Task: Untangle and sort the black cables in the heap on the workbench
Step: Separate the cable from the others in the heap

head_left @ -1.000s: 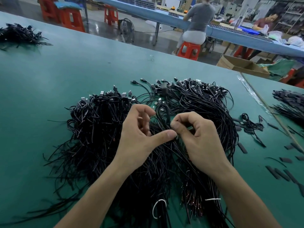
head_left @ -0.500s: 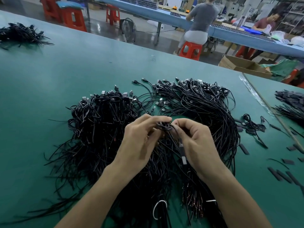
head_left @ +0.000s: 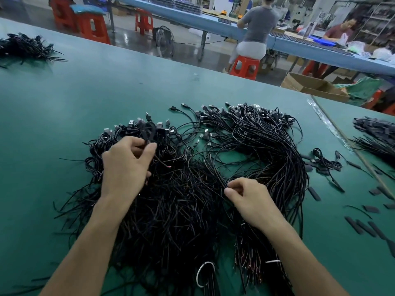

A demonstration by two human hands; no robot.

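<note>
A big heap of black cables point(head_left: 183, 201) with USB plugs lies on the green workbench point(head_left: 89, 99). Its left part is tangled; the right part point(head_left: 275, 159) is a neater curved bundle. My left hand point(head_left: 126, 165) pinches a small coiled cable point(head_left: 149, 131) and holds it over the left part of the heap. My right hand point(head_left: 250, 199) pinches a few cable strands at the inner edge of the right bundle. The cables' stripped ends point toward me.
Another black cable pile point(head_left: 25, 48) lies far left and one point(head_left: 376, 137) at the right past a seam. Short black sleeve pieces point(head_left: 363, 227) are scattered to the right. A small coiled cable point(head_left: 324, 161) lies beside the heap. People sit at a blue bench point(head_left: 213, 22) behind.
My hands, close together at the heap's middle, have separated. The left hand moved up and left carrying a coiled cable; the right moved down and right onto the bundle's strands.
</note>
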